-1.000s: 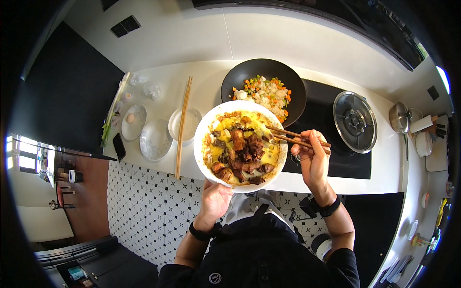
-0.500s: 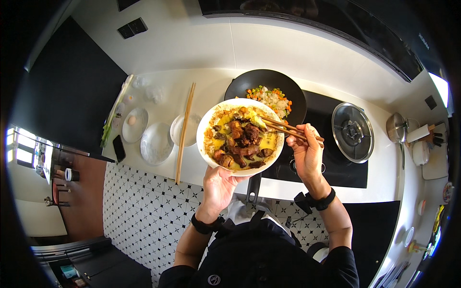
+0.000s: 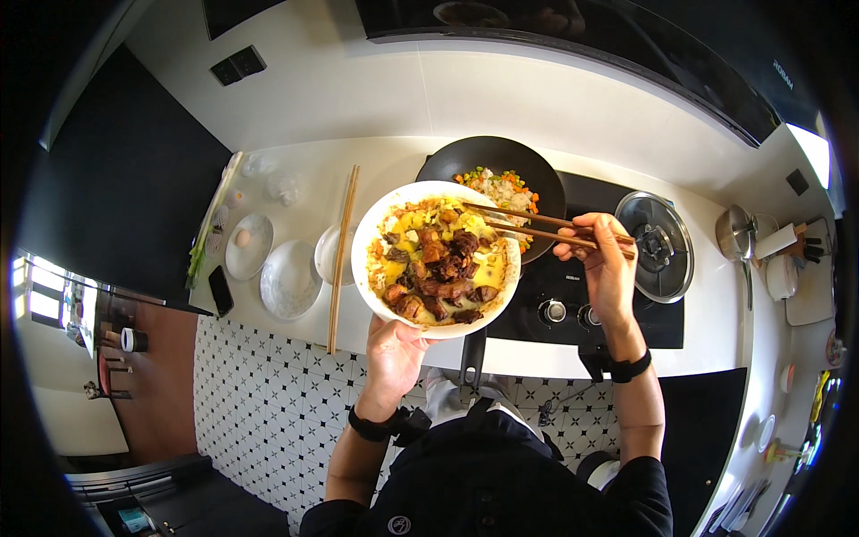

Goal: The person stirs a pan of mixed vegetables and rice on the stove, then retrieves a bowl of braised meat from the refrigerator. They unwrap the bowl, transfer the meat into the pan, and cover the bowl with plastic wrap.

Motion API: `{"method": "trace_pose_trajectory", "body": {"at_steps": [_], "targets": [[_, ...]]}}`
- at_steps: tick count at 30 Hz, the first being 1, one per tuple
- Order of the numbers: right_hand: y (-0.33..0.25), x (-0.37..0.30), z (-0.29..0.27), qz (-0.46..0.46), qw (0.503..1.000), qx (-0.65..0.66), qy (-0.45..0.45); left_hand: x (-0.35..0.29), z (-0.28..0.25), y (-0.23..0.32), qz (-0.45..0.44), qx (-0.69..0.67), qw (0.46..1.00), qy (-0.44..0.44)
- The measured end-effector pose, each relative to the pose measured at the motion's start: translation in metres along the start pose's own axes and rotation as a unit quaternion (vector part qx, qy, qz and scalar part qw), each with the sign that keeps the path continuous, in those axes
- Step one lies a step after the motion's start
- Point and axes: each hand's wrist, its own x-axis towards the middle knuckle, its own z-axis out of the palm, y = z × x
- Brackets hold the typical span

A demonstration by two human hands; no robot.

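My left hand (image 3: 396, 354) grips the near rim of a white bowl (image 3: 363, 300), holding it up in front of the stove. Chunks of browned meat (image 3: 445, 264) lie in the bowl over rice, with yellow egg around them. In my right hand (image 3: 601, 264) is a pair of brown chopsticks (image 3: 548, 229), closed between the fingers. Their tips reach over the bowl's far right side, close to the egg pieces. Behind the bowl stands a black wok (image 3: 537, 183) with rice and diced vegetables (image 3: 506, 194) in it; the bowl hides part of the wok.
A pan with a glass lid (image 3: 658, 246) sits on the right of the black cooktop (image 3: 582, 201). Left on the counter are long chopsticks (image 3: 343, 259), white plates (image 3: 291, 279), one with an egg (image 3: 242, 237), a phone (image 3: 220, 291) and green onions (image 3: 208, 233). The wok's handle (image 3: 473, 353) points toward me.
The bowl has shifted slightly left. My right hand has moved right with the chopsticks, whose tips are now wider apart and drawn back a little from the food.
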Motion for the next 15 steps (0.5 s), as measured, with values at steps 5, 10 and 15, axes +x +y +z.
{"method": "trace_pose_trajectory", "body": {"at_steps": [5,10,15], "targets": [[-0.044,-0.016,-0.013,-0.051,0.998,-0.036,-0.018,-0.009,-0.004,0.001,0.023,-0.009,0.999,0.036],[-0.025,-0.031,0.001,0.01,1.0,-0.016,-0.005,-0.01,-0.008,-0.009,0.04,-0.033,0.998,0.032],[0.004,-0.03,0.005,0.019,0.998,0.055,0.013,-0.016,-0.007,-0.023,0.005,0.01,0.999,0.036]]}}
